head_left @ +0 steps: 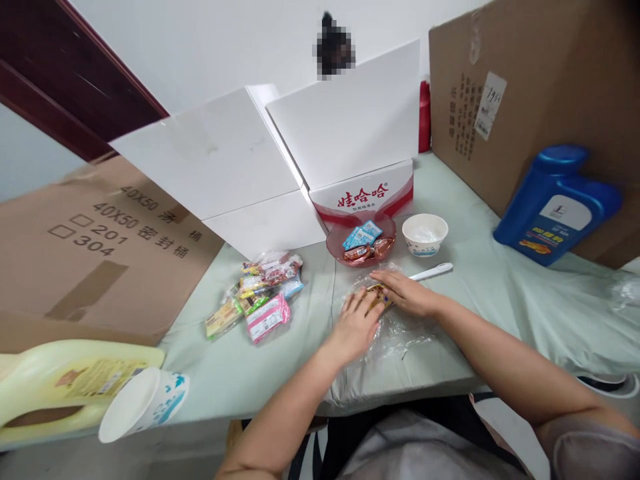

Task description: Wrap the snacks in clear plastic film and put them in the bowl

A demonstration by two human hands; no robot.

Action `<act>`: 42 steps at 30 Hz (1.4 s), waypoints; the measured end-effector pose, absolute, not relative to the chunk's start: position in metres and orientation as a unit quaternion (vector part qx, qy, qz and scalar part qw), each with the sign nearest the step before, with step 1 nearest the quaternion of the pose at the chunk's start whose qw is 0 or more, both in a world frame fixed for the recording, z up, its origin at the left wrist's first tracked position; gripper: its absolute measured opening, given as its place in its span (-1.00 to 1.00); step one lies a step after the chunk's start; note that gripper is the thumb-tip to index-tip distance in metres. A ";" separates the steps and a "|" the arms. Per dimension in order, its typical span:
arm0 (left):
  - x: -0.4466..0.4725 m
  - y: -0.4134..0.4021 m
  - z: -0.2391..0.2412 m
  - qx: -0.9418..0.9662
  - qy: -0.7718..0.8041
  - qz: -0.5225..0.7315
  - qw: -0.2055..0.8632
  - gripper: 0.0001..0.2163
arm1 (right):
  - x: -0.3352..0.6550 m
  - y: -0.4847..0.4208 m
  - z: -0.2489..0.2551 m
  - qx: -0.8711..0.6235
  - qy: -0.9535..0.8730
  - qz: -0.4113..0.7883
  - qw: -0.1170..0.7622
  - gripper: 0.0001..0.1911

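My left hand [354,331] rests on a small yellow-brown snack packet [376,293], fingers spread and fairly flat. From the other side my right hand [407,293] lies over the same packet with its fingers stretched out. Parts of the packet are hidden under both hands. A crinkled clear plastic bag [410,340] spreads beneath and around them on the table. Just beyond my right hand is a white plastic spoon [434,271]. Behind the hands stand a reddish transparent bowl [334,248], holding blue sachets [363,235] and red-brown wrapped snacks [370,251], and a white paper bowl [425,245].
Several packaged snacks [270,290] are piled left of my hands. White boxes [345,120] stand at the back, a person's blurred head above them. Large cartons [125,247] flank the table. A blue jug [555,207] is right; a yellow jug [100,373] and paper cup [150,403] are left.
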State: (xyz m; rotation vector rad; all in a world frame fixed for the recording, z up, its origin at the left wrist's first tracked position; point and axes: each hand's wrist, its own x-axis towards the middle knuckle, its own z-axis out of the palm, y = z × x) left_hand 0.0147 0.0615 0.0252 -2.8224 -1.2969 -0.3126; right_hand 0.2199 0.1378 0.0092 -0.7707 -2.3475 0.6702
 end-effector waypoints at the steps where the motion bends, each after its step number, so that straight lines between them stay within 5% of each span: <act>1: 0.012 0.070 0.023 -0.894 -0.440 -0.089 0.008 -0.55 | 0.219 0.139 0.006 -0.299 -0.875 0.253 0.286 -0.52; 4: -0.001 0.091 0.018 -0.877 -0.475 -0.076 -0.014 -0.45 | 0.218 0.144 -0.001 -0.335 -0.864 0.253 0.277 -0.53; 9: -0.025 0.093 0.017 -0.874 -0.462 -0.142 -0.053 -0.58 | 0.217 0.147 -0.006 -0.361 -0.866 0.243 0.246 -0.54; 15: -0.053 0.087 0.032 -0.762 -0.509 -0.330 -0.228 -0.57 | 0.213 0.145 -0.007 -0.357 -0.889 0.199 0.207 -0.58; 20: -0.037 0.141 0.068 -0.718 -0.512 -0.442 -0.164 -0.53 | 0.213 0.146 -0.006 -0.362 -0.893 0.186 0.196 -0.58; 26: 0.019 0.196 0.089 -0.767 -0.518 -0.376 -0.051 -0.51 | 0.220 0.144 -0.008 -0.345 -0.902 0.168 0.200 -0.55; 30: 0.036 0.139 0.064 -0.845 -0.422 -0.329 -0.012 -0.76 | 0.217 0.140 -0.008 -0.338 -0.908 0.130 0.211 -0.53; 34: 0.016 0.087 0.023 -0.877 -0.433 -0.203 -0.036 -0.79 | 0.211 0.135 -0.003 -0.296 -0.919 0.131 0.225 -0.66; 38: -0.031 0.084 0.003 -0.786 -0.611 -0.091 -0.014 -0.49 | 0.208 0.132 0.000 -0.293 -0.924 0.149 0.196 -0.58; 42: -0.064 0.086 0.002 -0.752 -0.659 -0.030 -0.014 -0.36 | 0.208 0.134 -0.005 -0.379 -0.905 0.130 0.143 -0.22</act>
